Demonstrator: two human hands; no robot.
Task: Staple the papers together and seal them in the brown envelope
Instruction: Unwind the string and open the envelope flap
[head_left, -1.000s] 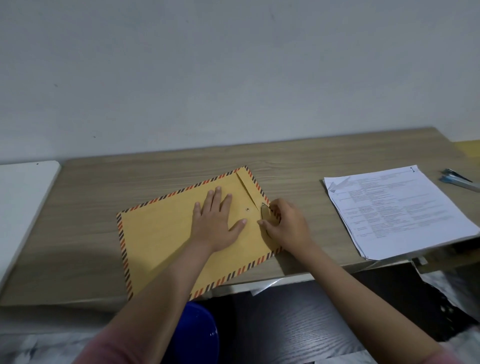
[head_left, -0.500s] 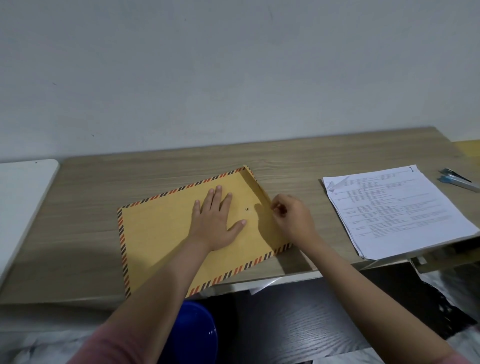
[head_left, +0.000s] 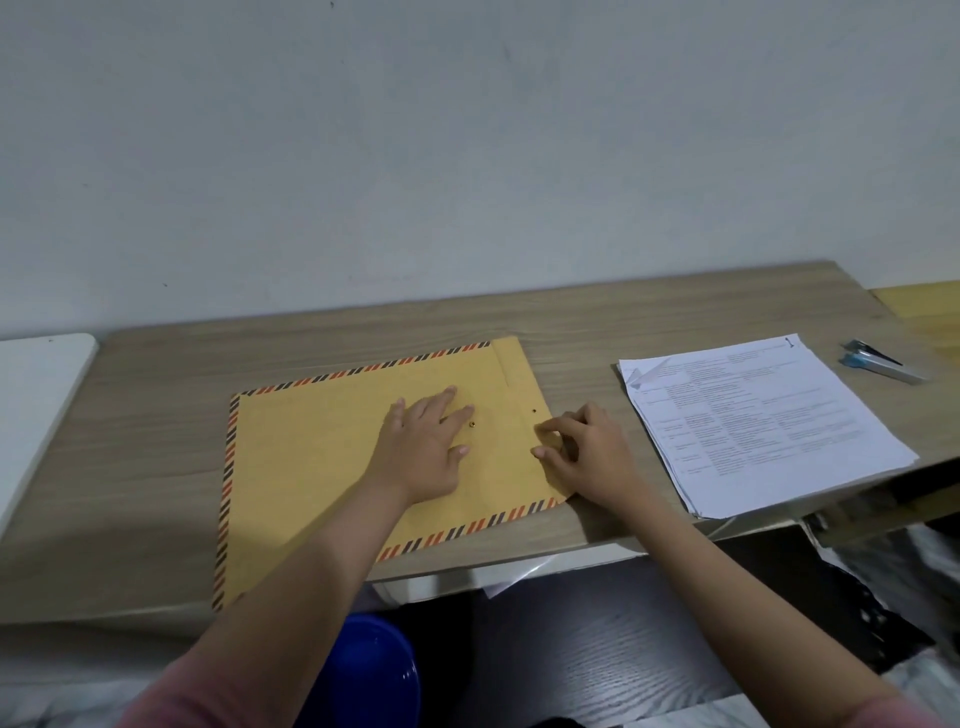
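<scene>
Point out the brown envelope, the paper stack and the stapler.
brown envelope (head_left: 311, 467): head view, bare face left of the hands.
paper stack (head_left: 769, 421): head view, top sheet's middle.
stapler (head_left: 883, 362): head view, its body.

A brown envelope (head_left: 332, 467) with a striped border lies flat on a wooden table (head_left: 597, 317), its flap (head_left: 524, 395) unfolded to the right. The left hand (head_left: 423, 444) presses flat on the envelope; the right hand (head_left: 584, 452), fingers curled, pinches the flap's edge. A stack of printed papers (head_left: 769, 421) lies well right, a stapler (head_left: 883, 362) beyond it.
</scene>
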